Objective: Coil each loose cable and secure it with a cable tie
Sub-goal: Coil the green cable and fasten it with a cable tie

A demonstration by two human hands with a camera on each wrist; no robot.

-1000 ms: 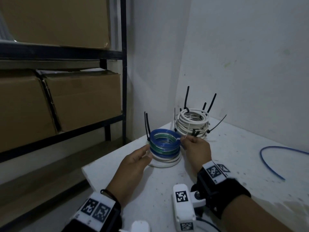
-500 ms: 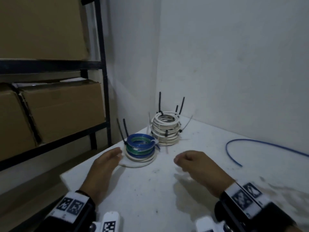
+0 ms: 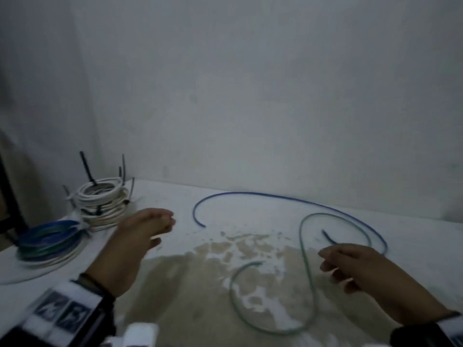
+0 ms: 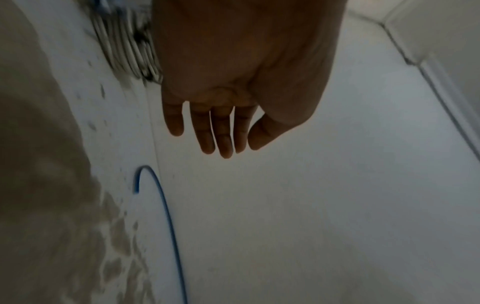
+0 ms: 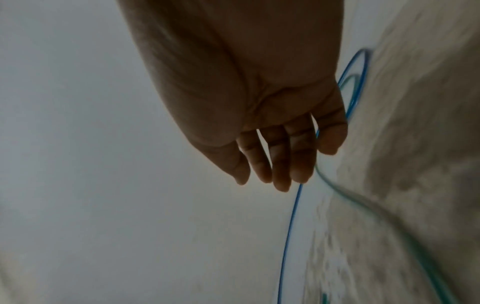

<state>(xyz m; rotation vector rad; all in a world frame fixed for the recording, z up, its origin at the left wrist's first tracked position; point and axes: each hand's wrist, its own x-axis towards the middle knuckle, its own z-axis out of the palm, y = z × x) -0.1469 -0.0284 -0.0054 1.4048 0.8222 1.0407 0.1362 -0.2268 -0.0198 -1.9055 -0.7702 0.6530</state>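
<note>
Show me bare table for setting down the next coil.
Free: white tabletop between white coil stack and loose blue cable, beyond left hand. Crowded: blue-green coil pile far left; thin green cable loops by right hand.

Left hand (image 3: 140,236) raised, fingers relaxed, right hand (image 3: 355,266) loosely curled, both holding nothing

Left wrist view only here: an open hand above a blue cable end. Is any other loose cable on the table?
Observer: Yes, a green cable lies in loose loops to the right of that end.
Operator: Is the right hand holding it?
Observer: No. The right hand hovers by its loop, fingers relaxed, gripping nothing.
Operator: Where does the blue one run?
Observer: The blue cable arcs right along the wall, then curves round the outside of the green loop, next to the right hand.
</note>
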